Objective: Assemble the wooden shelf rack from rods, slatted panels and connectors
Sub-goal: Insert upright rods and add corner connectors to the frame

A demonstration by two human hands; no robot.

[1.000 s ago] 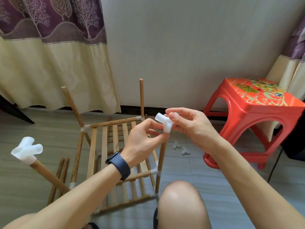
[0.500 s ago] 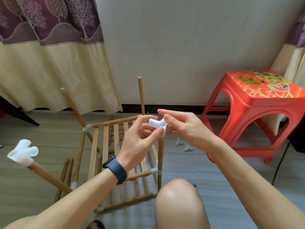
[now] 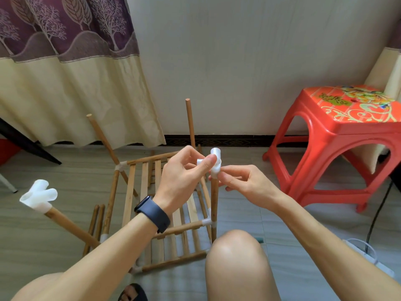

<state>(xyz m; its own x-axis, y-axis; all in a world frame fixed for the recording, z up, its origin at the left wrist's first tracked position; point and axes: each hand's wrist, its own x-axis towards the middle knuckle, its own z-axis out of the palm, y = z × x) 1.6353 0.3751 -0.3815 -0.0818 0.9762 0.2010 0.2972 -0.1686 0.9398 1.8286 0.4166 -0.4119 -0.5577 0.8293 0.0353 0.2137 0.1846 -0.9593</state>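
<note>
A half-built wooden rack [image 3: 138, 183] of rods and slatted panels stands on the floor in front of me. A white three-way connector [image 3: 214, 161] sits on top of the near right upright rod [image 3: 214, 198]. My left hand [image 3: 182, 177], with a dark watch on the wrist, pinches the connector from the left. My right hand [image 3: 240, 183] pinches its lower sleeve from the right. Another white connector [image 3: 39, 196] caps the near left rod [image 3: 69, 224], which leans toward me. Two far rods [image 3: 190, 120] stand bare.
A red plastic stool [image 3: 338, 135] stands at the right by the wall. Spare rods [image 3: 95, 222] lie on the floor left of the rack. A curtain [image 3: 65, 83] hangs at the left. My knee [image 3: 236, 253] is just below the rack; a white power strip [image 3: 368, 259] lies at the right.
Both hands lowered the connector from the air onto the top of the near right rod. The right hand shifted down to the connector's lower sleeve.
</note>
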